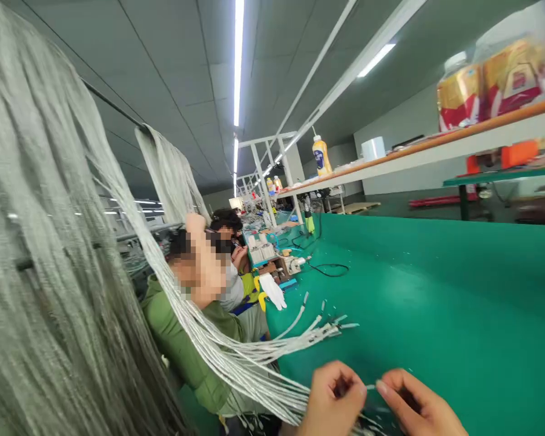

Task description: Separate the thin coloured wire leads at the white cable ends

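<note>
My left hand [333, 396] is closed in a pinch at the near edge of the green table, beside a bundle of whitish cables [249, 378]. A short pale cable end [370, 387] shows between its fingertips and those of my right hand [413, 399]. The right thumb and forefinger are pinched on the tip of that piece. More cable ends [327, 332] with small connectors and clear tips lie fanned on the table just beyond my hands. Below my hands, further loose ends are partly hidden.
Long cables [40, 212] hang from a rail at the left. A person in a green top [177, 333] sits at the left, with another beyond. On the green table [436, 315] lie a white glove [272, 292] and a black cord [331, 266]. A shelf [418, 148] holding bottles runs above.
</note>
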The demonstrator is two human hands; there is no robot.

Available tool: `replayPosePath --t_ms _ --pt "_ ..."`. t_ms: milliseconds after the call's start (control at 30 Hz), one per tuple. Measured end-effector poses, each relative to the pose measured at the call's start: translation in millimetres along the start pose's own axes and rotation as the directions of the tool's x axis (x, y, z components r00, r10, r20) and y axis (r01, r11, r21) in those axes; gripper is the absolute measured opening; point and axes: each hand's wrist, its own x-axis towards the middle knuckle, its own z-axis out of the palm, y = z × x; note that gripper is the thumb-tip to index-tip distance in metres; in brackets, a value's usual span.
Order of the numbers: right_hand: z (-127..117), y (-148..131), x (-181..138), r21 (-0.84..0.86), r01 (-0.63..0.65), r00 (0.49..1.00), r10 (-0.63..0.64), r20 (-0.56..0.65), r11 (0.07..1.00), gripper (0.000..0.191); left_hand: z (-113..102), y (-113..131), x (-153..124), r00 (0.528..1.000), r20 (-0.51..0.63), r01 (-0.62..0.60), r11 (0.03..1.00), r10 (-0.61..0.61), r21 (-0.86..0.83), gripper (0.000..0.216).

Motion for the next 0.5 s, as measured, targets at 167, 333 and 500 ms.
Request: replayPosePath --t_ms 167,333,500 --pt "1.9 -14.3 -2.9 0.058 -0.04 0.997 0.044 -0.056 0.997 0.033 -4.2 8.9 3.4 0.997 0.079 0.022 1.0 -0.023 0.013 0.036" --pt "1.3 -16.1 -1.4 0.114 -0.054 0.997 0.059 -0.042 0.992 0.029 -4.6 3.3 8.0 0.994 0.089 0.058 0.996 -0.063 0.063 0.04" --pt "-0.8 -17.2 -1.3 0.134 -0.091 0.994 0.098 -0.043 0.987 0.027 -4.6 11.0 6.8 0.996 0.072 0.036 0.994 -0.044 0.105 0.04"
